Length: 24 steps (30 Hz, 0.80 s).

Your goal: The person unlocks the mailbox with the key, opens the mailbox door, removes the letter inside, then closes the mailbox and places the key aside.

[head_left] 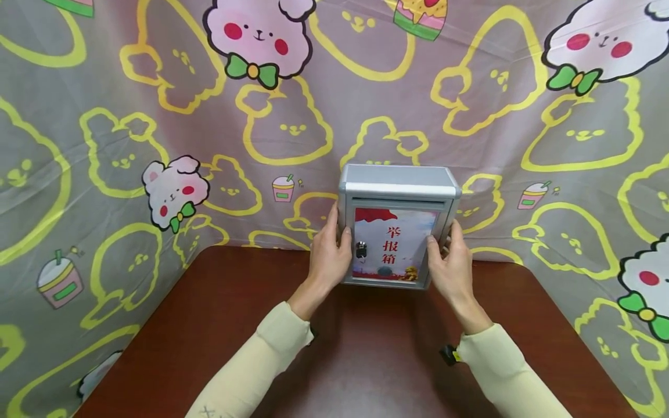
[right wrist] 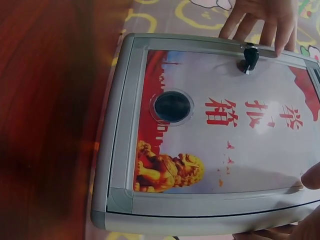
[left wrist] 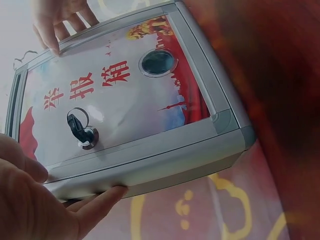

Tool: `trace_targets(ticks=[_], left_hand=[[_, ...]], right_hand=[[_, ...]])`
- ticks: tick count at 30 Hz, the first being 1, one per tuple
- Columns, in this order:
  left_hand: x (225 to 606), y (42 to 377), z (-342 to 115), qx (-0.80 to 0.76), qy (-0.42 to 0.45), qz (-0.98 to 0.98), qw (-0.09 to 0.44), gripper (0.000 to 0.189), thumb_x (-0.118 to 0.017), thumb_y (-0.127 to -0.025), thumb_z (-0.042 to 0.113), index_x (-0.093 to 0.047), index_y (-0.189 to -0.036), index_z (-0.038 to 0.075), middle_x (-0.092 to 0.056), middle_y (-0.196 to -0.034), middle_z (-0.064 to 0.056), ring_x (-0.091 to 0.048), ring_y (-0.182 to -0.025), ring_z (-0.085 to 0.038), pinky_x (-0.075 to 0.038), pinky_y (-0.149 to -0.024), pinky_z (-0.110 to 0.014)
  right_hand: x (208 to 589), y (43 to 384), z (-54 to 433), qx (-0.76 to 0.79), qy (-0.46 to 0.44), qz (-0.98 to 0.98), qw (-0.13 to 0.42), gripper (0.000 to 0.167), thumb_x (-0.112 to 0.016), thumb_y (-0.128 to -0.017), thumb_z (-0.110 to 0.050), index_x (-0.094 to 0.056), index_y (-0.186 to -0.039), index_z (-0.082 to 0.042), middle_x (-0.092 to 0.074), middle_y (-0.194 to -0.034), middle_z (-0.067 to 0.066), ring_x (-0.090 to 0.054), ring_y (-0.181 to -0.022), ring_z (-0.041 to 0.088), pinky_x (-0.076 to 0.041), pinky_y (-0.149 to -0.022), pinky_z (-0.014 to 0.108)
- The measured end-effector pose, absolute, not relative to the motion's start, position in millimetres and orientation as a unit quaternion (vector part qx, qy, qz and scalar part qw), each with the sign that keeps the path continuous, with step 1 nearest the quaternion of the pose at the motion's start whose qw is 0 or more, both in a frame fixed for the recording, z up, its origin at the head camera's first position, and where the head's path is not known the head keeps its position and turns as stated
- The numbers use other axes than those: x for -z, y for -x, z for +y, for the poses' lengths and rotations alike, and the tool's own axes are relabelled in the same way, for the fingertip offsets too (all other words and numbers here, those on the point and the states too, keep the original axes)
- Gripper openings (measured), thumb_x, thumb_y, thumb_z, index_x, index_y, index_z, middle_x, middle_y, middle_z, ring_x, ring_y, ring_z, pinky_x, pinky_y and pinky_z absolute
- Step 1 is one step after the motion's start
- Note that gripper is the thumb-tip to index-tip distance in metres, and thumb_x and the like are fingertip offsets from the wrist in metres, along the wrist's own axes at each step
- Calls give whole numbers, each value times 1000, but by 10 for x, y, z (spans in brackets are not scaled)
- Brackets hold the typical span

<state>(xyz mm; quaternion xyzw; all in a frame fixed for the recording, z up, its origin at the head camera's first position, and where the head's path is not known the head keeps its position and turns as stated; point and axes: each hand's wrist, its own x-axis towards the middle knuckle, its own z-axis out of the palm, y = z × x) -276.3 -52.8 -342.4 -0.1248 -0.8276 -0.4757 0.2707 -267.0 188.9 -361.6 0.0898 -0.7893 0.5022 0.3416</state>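
A silver metal report box point(head_left: 373, 235), with red Chinese characters on its front panel, is held upright above the table between two hands. My left hand point(head_left: 330, 255) grips its left side, thumb on the front edge and fingers along the side. On the opposite side my right hand point(head_left: 452, 267) holds it in the same way. A lock point(left wrist: 89, 138) with a key point(left wrist: 76, 127) in it sits on the panel near the left hand. Low on the panel is a round dark window point(right wrist: 172, 106). A narrow slot point(head_left: 397, 204) runs beneath the top edge.
Below the box spreads a reddish-brown table point(head_left: 230, 313). A grey cloth point(head_left: 334, 98) with cartoon animals and yellow outlines hangs behind the table and along both sides. A dark strap piece point(head_left: 448, 355) shows at the right sleeve.
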Motion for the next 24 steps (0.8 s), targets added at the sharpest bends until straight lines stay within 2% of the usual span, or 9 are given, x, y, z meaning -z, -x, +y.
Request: trace_targets(ticks=[4, 6, 15, 24], left_hand=[[3512, 2766, -587, 480, 111, -829, 263, 62, -54, -104, 18, -32, -162, 22, -60, -144, -15, -61, -126, -30, -48, -104, -52], [3565, 2767, -615, 480, 106, -830, 262, 62, -54, -104, 19, -33, -162, 21, -59, -144, -16, -61, -127, -31, -48, -105, -53], [3759, 2770, -689, 478, 93, -834, 260, 63, -54, -105, 21, -31, -163, 24, -56, -148, -14, -60, -128, -31, -48, -104, -54], [3915, 2782, -715, 475, 97, -833, 267, 65, -55, -104, 18, -29, -163, 24, -58, -146, -14, -60, -127, -31, -49, -104, -55]], right_hand=[[3680, 2697, 1841, -505, -95, -793, 327, 49, -58, -101, -8, -44, -147, -1, -64, -128, 22, -65, -115, 38, -57, -87, 52], [3719, 2704, 1820, -504, -96, -796, 320, 50, -58, -101, -8, -43, -147, 1, -63, -130, 24, -65, -116, 41, -55, -87, 58], [3877, 2753, 1754, -500, -84, -805, 309, 46, -62, -99, -6, -45, -140, 3, -65, -126, 27, -67, -110, 40, -56, -85, 52], [4013, 2767, 1735, -507, -84, -809, 284, 47, -61, -99, -7, -43, -141, 5, -60, -132, 32, -63, -117, 47, -53, -92, 62]])
